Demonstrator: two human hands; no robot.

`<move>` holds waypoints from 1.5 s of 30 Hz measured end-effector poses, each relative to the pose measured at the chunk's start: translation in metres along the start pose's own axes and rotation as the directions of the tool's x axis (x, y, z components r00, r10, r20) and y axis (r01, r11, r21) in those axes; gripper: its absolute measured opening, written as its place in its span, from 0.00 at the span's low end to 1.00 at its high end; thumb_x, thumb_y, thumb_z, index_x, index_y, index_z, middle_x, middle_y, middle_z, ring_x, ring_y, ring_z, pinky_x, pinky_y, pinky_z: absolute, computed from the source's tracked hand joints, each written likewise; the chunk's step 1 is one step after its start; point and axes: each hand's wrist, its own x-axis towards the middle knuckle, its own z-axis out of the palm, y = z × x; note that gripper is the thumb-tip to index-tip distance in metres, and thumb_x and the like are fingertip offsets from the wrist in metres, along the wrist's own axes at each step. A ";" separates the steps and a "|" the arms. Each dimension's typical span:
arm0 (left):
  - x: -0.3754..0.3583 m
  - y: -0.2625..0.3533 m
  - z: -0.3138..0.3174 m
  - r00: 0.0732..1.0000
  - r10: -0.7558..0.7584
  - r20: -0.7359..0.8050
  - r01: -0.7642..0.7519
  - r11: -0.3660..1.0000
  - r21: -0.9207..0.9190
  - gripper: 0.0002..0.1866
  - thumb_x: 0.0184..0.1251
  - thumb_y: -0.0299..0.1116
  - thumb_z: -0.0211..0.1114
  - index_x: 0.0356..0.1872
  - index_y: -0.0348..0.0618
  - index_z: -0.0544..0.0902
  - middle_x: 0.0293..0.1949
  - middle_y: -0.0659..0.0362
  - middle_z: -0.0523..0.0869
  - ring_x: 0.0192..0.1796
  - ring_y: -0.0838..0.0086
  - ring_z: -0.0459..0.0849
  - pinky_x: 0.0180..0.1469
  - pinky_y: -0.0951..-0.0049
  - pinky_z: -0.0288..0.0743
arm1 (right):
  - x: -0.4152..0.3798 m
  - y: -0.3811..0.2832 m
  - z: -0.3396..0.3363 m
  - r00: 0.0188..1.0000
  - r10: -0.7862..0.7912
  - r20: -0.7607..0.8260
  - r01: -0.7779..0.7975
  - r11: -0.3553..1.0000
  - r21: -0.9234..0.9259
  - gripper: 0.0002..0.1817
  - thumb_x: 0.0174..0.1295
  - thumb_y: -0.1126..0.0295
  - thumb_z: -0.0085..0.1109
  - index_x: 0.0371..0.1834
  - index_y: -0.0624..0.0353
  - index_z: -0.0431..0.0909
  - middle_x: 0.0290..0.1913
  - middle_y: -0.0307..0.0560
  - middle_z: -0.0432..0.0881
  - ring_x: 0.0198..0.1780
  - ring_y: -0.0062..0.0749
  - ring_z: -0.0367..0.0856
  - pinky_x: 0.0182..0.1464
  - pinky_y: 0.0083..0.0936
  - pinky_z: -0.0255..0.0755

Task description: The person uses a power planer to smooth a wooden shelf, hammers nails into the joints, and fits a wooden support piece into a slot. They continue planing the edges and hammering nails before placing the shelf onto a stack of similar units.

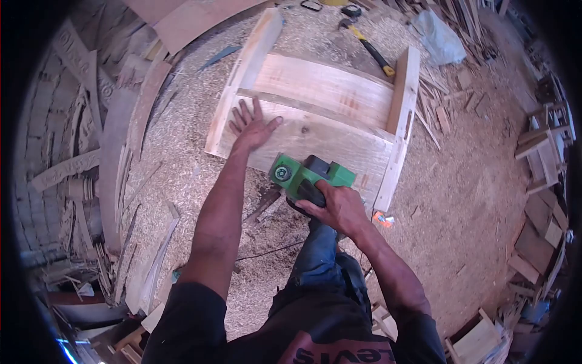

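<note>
A pale wooden frame point(339, 135) with side rails and broad boards lies in front of me. My left hand point(253, 128) rests on the near board at its left part, fingers spread, holding nothing. A green power planer point(312, 176) is at the near edge of that board, and my right hand point(339, 207) is wrapped round its dark handle. The planer's underside is hidden, so contact with the wood cannot be made out.
A hammer point(370, 48) with a yellow and black handle lies beyond the frame. Wood shavings cover the ground. Scrap boards point(121, 164) are piled at left, a whitish plastic bag point(438, 37) lies at top right, and wooden pieces point(539, 151) line the right side.
</note>
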 end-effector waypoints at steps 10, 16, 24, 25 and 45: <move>0.003 -0.086 -0.002 0.885 -0.019 -0.465 0.040 0.999 0.034 0.66 0.61 0.87 0.58 0.90 0.54 0.48 0.89 0.38 0.44 0.88 0.37 0.41 0.83 0.30 0.32 | -0.120 0.106 -0.049 0.974 0.227 -0.027 -0.222 0.969 0.112 0.27 0.60 0.54 0.81 0.53 0.61 0.85 0.37 0.63 0.91 0.40 0.60 0.93 0.41 0.45 0.85; 0.005 -0.141 -0.033 0.964 -0.235 -0.126 0.116 0.795 -0.595 0.44 0.61 0.67 0.78 0.68 0.44 0.85 0.54 0.51 0.93 0.57 0.64 0.90 0.65 0.65 0.78 | -0.094 0.097 -0.046 0.977 0.212 0.003 -0.209 0.960 0.185 0.27 0.59 0.55 0.83 0.54 0.62 0.85 0.36 0.61 0.91 0.38 0.60 0.92 0.41 0.43 0.85; 0.009 -0.148 -0.041 0.989 -0.148 0.000 0.104 0.692 -0.714 0.37 0.69 0.61 0.76 0.70 0.46 0.85 0.57 0.52 0.92 0.60 0.64 0.89 0.67 0.64 0.77 | 0.041 -0.026 0.018 0.999 0.028 0.044 -0.030 0.999 0.044 0.27 0.66 0.55 0.78 0.58 0.64 0.84 0.40 0.65 0.91 0.42 0.57 0.94 0.45 0.44 0.85; 0.006 -0.149 -0.043 0.989 -0.150 -0.007 0.098 0.678 -0.728 0.36 0.70 0.61 0.75 0.70 0.46 0.85 0.58 0.51 0.92 0.60 0.64 0.89 0.67 0.64 0.77 | 0.057 -0.042 0.026 0.999 0.003 0.034 -0.005 0.999 0.054 0.26 0.66 0.54 0.77 0.57 0.65 0.84 0.39 0.66 0.91 0.42 0.60 0.93 0.45 0.45 0.84; 0.003 -0.160 -0.033 0.990 -0.126 0.063 0.111 0.421 -0.900 0.35 0.81 0.66 0.58 0.74 0.51 0.83 0.66 0.51 0.88 0.67 0.64 0.84 0.73 0.62 0.72 | 0.013 0.004 0.003 0.991 0.103 0.081 -0.110 0.990 0.087 0.21 0.67 0.60 0.78 0.50 0.67 0.82 0.36 0.63 0.91 0.39 0.51 0.92 0.41 0.41 0.84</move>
